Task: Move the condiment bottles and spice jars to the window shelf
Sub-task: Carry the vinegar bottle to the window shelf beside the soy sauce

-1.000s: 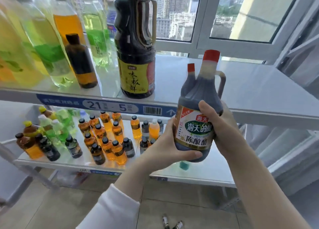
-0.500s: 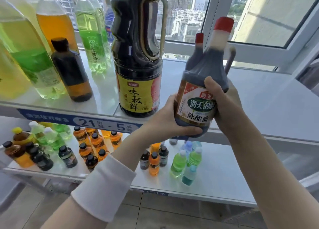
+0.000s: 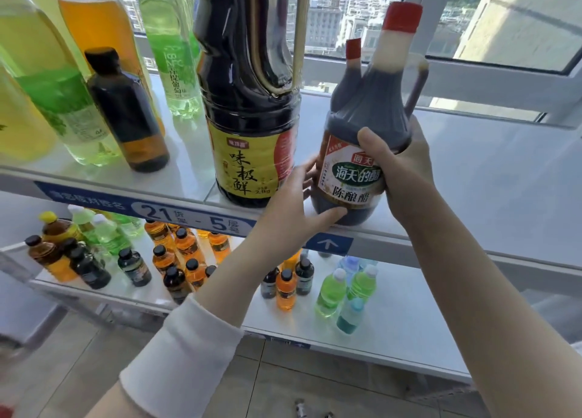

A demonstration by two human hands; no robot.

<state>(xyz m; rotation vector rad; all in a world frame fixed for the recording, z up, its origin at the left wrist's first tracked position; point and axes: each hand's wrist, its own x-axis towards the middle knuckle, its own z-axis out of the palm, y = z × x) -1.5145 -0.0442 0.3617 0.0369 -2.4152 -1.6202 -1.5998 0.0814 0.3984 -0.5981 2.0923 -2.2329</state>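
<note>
Both hands clamped on the vinegar jug [image 3: 362, 153]: dark liquid, red cap, side handle, white-and-green label facing us. Left hand [image 3: 293, 209] cups the lower left side, thumb under the label near the base. Right hand [image 3: 400, 162] wraps the right side, thumb across the shoulder just above the label. Hands are apart, one on each flank of the jug.

Jug is upright at the front edge of the window shelf [image 3: 488, 171]. Base looks level with the shelf surface; can't tell if it's fully resting or just above. A second, smaller red-capped neck [image 3: 353, 50] shows right behind it, body hidden.

Just left of it, near but not touching as far as I can see: big soy sauce jug [image 3: 252, 102], yellow label, standing on the same shelf. Further left, a small dark bottle [image 3: 129, 112] with black cap, then tall green and yellow drink bottles [image 3: 44, 80] and an orange one behind.

Lower shelf [image 3: 393, 323] carries clusters of small bottles: orange and dark ones left and centre, green and teal ones right.

White sleeve [image 3: 179, 354] on the left arm, right arm bare.
</note>
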